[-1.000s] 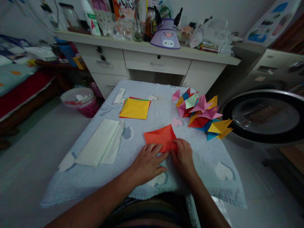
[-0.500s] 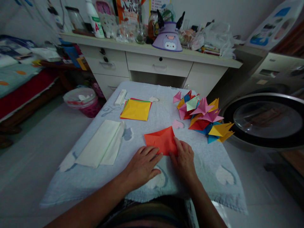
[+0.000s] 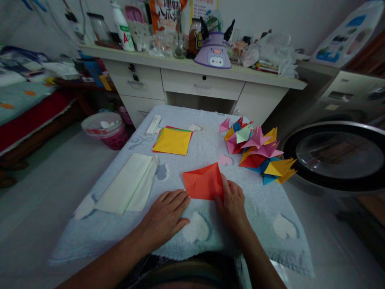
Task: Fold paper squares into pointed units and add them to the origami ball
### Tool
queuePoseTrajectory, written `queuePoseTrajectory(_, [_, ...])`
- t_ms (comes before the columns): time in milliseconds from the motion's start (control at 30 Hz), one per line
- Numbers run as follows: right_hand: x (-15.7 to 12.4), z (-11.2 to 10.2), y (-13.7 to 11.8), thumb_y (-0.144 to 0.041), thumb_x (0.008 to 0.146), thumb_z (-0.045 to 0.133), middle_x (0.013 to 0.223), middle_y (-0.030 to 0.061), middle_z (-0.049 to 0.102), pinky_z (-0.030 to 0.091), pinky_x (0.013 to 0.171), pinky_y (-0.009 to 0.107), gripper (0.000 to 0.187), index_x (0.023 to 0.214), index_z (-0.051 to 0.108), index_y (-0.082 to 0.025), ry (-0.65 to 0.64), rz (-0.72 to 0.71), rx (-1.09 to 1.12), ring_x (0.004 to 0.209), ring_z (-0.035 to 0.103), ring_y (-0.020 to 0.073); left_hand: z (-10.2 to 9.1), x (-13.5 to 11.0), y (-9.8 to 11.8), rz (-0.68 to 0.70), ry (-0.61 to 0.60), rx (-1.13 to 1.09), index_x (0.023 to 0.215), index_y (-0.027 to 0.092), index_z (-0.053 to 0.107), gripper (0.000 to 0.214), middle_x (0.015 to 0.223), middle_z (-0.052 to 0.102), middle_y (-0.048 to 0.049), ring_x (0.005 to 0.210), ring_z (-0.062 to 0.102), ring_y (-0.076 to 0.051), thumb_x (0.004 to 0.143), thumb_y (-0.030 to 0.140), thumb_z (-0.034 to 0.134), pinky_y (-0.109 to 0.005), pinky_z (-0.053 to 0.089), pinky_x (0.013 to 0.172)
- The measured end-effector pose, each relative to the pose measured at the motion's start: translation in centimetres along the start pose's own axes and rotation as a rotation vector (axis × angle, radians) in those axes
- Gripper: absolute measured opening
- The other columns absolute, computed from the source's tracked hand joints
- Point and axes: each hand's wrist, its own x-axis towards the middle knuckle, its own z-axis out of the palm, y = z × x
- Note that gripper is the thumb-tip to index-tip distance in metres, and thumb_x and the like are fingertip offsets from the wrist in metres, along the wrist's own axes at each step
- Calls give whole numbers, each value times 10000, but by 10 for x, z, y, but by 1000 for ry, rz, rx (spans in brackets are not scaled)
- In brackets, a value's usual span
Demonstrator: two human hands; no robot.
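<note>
A folded red-orange paper [image 3: 203, 184] lies on the light blue towel [image 3: 261, 200] that covers the table. My right hand [image 3: 231, 204] rests at the paper's right edge, fingers pressed down on it. Flat on the towel lies my left hand [image 3: 165, 216], fingers stretched out, its fingertips just short of the paper's lower left corner. It holds nothing.
A pile of folded coloured paper pieces [image 3: 258, 150] sits at the right. A stack of coloured paper squares [image 3: 172, 140] lies further back, a white folded sheet [image 3: 129, 184] at the left. A cluttered desk [image 3: 204, 76] stands behind, a washing machine door [image 3: 337, 154] at the right.
My left hand slid left and back, off the red-orange paper onto the towel. My right hand stayed at the paper's right edge. The paper now lies flatter.
</note>
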Motion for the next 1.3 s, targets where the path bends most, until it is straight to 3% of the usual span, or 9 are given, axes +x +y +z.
queuePoseTrajectory(167, [2,1,-3,-249,859,556,1161,145,537,422,970,501,690,1500,311,-188,18,14,-17,1086,484,305,3,-3,-1,-5,30,14,1285,189,567,447,1319,626,-74,1211,549,-254,914,439,582,-417,400,1007])
queuePoseTrajectory(467, [5,-3,-8,-454,810,669,1161,140,555,423,950,518,792,1486,335,-209,-3,64,-18,1060,509,332,1,-2,1,-19,21,-17,1290,191,558,432,1328,615,-76,1230,535,-253,915,403,584,-424,399,1020])
queuePoseTrajectory(967, [-11,-13,39,-402,889,564,1155,130,558,454,926,490,645,1481,367,-238,30,40,-82,1044,533,295,3,-5,-1,-11,74,-24,1260,184,576,372,1294,628,-88,1205,555,-246,921,339,568,-420,420,1014])
queuePoseTrajectory(1300, [-17,-13,48,-342,903,519,1173,122,553,459,932,495,603,1480,362,-263,37,42,-82,1069,526,290,5,-6,-2,-11,83,-13,1258,182,584,374,1309,625,-95,1208,563,-255,914,329,576,-428,438,1011])
